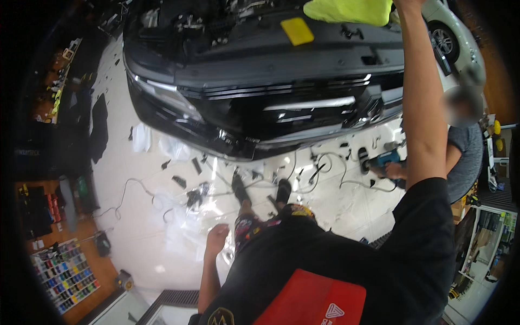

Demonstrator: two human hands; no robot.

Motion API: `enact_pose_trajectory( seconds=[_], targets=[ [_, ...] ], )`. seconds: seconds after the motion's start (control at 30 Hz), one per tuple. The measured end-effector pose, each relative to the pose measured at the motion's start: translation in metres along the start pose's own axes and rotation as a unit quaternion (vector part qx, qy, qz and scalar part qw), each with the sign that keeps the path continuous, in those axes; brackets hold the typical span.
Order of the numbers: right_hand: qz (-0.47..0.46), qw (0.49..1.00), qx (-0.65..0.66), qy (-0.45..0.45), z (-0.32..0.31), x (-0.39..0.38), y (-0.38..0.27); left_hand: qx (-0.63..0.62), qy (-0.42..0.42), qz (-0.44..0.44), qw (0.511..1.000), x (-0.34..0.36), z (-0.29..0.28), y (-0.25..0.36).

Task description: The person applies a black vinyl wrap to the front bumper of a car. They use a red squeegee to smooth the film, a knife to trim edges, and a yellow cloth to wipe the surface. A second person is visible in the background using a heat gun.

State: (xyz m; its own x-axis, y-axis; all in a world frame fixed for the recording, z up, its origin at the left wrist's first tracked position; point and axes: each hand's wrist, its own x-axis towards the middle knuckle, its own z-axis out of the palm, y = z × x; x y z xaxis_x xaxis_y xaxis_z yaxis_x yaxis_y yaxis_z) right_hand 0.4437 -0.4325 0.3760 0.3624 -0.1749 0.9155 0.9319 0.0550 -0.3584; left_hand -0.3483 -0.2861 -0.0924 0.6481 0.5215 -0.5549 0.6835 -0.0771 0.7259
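- Head view: the yellow-green cloth (pixel 352 11) lies directly left of the right hand (pixel 408 4), at its edge; that hand is cropped, so I cannot tell its grip
- Farther left of it, a yellow flat pad (pixel 297 31) on the black car (pixel 254 67)
- Left hand (pixel 218 238), well apart from the cloth, blurred; finger state unclear

The bare right forearm (pixel 425 103) stretches far forward from a black short sleeve (pixel 425 216), its elbow nearly straight; the right hand (pixel 410 3) is mostly cut off by the upper edge. The bare left hand (pixel 218 238) hangs low beside the thigh, finger pose unclear.
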Motion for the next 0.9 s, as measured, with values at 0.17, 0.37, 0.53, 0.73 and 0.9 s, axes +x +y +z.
enact_pose_trajectory(
  seconds=[0.17, 0.37, 0.53, 0.73, 0.9],
  targets=[
    [0.094, 0.928, -0.196, -0.302, -0.017, -0.138, 0.003, 0.013, -0.068, -0.071, 0.995, 0.001, -0.010, 0.045],
    [0.387, 0.920, 0.053, -0.039, -0.164, -0.345, -0.168, 0.121, -0.116, -0.097, 0.981, -0.003, -0.065, 0.061],
    [0.636, 0.716, -0.276, 0.079, -0.312, -0.619, -0.302, 0.189, -0.161, -0.009, 0.969, 0.054, -0.094, 0.100],
    [0.768, 0.514, -0.382, 0.027, -0.342, -0.794, -0.430, 0.349, -0.264, 0.046, 0.898, 0.145, -0.145, 0.099],
    [0.876, 0.412, -0.220, 0.121, -0.280, -0.891, -0.477, 0.491, -0.327, 0.009, 0.808, 0.176, -0.183, 0.047]
  ],
)
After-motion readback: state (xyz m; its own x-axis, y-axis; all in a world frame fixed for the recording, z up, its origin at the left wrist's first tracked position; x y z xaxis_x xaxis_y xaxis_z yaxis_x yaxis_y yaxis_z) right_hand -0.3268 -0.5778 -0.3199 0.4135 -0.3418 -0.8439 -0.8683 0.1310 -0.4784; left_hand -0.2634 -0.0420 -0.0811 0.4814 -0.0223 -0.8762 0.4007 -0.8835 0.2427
